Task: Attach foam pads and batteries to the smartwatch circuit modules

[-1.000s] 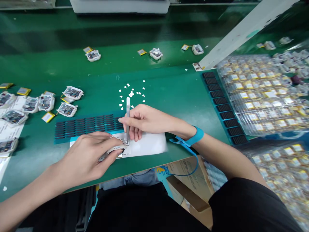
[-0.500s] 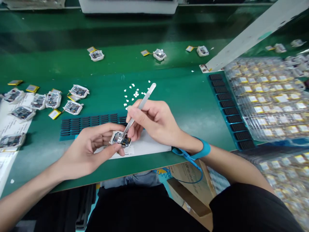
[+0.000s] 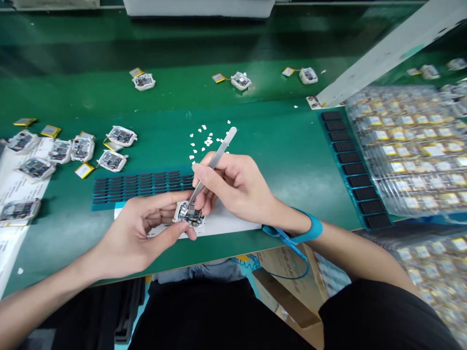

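Between the thumb and fingers of my left hand (image 3: 146, 231) is a small white device housing with an exposed circuit board (image 3: 190, 215). My right hand (image 3: 233, 187) is closed around metal tweezers (image 3: 218, 156), held at a slant. The tweezer tips reach down onto the left part of the board; whether they pinch anything is too small to tell. Fingertips of my right hand lie close to the housing's right edge. Beneath both hands is a white printed sheet (image 3: 229, 219). Several small white sticker pieces (image 3: 208, 142) are scattered just beyond the tweezers.
Several similar housings (image 3: 113, 160) with yellow batteries lie at the left, and more (image 3: 241, 81) stand along the back. Behind my left hand is a sheet of black strips (image 3: 142, 187). Another black pad strip (image 3: 355, 170), stacked clear trays (image 3: 416, 155) and a white post (image 3: 375, 53) occupy the right.
My left hand and the housing have shifted slightly right, and the board is angled differently under the tweezers. The right hand keeps its hold, and the whole view has shifted a little.
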`<state>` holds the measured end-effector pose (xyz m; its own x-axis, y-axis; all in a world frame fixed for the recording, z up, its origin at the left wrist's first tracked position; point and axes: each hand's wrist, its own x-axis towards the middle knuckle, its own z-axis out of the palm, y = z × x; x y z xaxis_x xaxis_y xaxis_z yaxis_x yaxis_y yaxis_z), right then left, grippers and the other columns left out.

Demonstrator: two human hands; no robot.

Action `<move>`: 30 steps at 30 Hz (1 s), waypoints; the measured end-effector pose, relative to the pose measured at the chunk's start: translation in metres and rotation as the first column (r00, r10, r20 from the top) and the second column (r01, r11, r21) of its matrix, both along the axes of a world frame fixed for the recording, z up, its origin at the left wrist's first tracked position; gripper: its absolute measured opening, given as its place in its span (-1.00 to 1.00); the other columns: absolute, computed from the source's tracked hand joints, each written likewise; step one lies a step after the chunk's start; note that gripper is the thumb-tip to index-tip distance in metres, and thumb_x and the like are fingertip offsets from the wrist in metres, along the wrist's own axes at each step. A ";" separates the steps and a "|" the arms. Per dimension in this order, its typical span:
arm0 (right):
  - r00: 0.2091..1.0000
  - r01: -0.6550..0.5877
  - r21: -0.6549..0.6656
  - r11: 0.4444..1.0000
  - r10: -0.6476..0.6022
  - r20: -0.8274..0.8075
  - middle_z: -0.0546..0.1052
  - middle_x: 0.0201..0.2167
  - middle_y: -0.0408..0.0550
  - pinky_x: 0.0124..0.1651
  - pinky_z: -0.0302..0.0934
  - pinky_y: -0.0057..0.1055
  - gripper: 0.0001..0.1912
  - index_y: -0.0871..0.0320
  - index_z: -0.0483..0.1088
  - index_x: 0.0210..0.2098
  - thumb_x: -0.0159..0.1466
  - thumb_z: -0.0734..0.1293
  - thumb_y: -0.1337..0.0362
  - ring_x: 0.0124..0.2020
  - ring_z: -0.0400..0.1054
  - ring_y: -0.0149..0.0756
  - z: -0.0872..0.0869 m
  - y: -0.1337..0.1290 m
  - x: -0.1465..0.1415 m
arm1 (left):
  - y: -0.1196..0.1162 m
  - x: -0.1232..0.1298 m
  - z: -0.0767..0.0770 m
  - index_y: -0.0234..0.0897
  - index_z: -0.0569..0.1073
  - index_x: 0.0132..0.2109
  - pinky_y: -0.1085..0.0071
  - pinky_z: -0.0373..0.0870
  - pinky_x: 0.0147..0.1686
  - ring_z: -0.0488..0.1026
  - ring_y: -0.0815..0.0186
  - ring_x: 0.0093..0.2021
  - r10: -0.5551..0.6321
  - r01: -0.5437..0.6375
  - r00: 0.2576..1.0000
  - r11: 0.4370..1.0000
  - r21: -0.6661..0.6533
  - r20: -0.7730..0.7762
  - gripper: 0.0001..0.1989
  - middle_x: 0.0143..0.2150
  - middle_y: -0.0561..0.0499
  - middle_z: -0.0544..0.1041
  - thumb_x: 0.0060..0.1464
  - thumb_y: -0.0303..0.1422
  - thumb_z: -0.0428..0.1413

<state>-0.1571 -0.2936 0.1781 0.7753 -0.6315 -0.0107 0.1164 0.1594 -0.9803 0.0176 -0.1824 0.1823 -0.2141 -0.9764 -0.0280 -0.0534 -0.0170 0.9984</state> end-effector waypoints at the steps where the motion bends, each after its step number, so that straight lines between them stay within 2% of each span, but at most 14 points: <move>1: 1.000 0.000 0.003 1.000 0.000 0.001 0.54 -0.56 -0.18 -0.53 0.38 -0.64 -0.65 0.20 0.34 -0.36 0.35 0.36 0.03 -0.61 0.44 -0.50 0.000 0.000 0.000 | 0.000 0.000 0.000 -0.23 0.44 0.19 0.58 0.62 -0.19 0.65 0.41 -0.28 -0.002 0.002 1.000 1.000 -0.001 0.002 -0.56 -0.20 0.05 0.65 0.21 -0.62 0.11; 10: 1.000 -0.022 0.039 0.999 0.023 -0.014 0.53 -0.58 -0.18 -0.54 0.38 -0.64 -0.62 0.21 0.33 -0.38 0.36 0.35 0.00 -0.62 0.44 -0.50 0.000 0.000 0.001 | 0.000 0.002 0.000 -0.20 0.46 0.19 0.56 0.63 -0.21 0.64 0.40 -0.30 -0.024 0.024 1.000 1.000 0.002 0.008 -0.55 -0.17 0.03 0.65 0.21 -0.63 0.09; 18: 1.000 -0.022 0.029 0.999 0.022 0.000 0.54 -0.56 -0.18 -0.55 0.38 -0.64 -0.64 0.21 0.34 -0.34 0.36 0.34 0.03 -0.61 0.45 -0.50 -0.003 0.001 0.001 | 0.000 -0.001 0.004 -0.18 0.52 0.14 0.54 0.62 -0.18 0.64 0.38 -0.30 0.017 -0.015 1.000 0.995 0.098 -0.019 -0.59 -0.21 0.04 0.65 0.20 -0.58 0.13; 23: 1.000 -0.015 0.019 1.000 0.014 0.008 0.54 -0.56 -0.18 -0.54 0.39 -0.64 -0.66 0.21 0.33 -0.35 0.37 0.34 0.05 -0.61 0.45 -0.50 -0.004 0.001 0.001 | 0.000 -0.003 0.004 -0.10 0.56 0.10 0.60 0.60 -0.21 0.64 0.42 -0.33 0.078 -0.074 0.996 0.991 0.108 -0.036 -0.58 -0.21 0.10 0.67 0.18 -0.59 0.13; 30: 1.000 0.001 -0.045 0.999 -0.002 -0.001 0.53 -0.56 -0.19 -0.54 0.38 -0.64 -0.66 0.21 0.33 -0.35 0.38 0.33 0.06 -0.62 0.44 -0.51 -0.006 0.006 0.002 | 0.003 -0.011 0.001 -0.13 0.63 0.00 0.65 0.57 -0.35 0.62 0.43 -0.45 0.185 -0.187 0.982 0.978 0.086 0.036 -0.64 -0.33 0.13 0.65 0.16 -0.58 0.11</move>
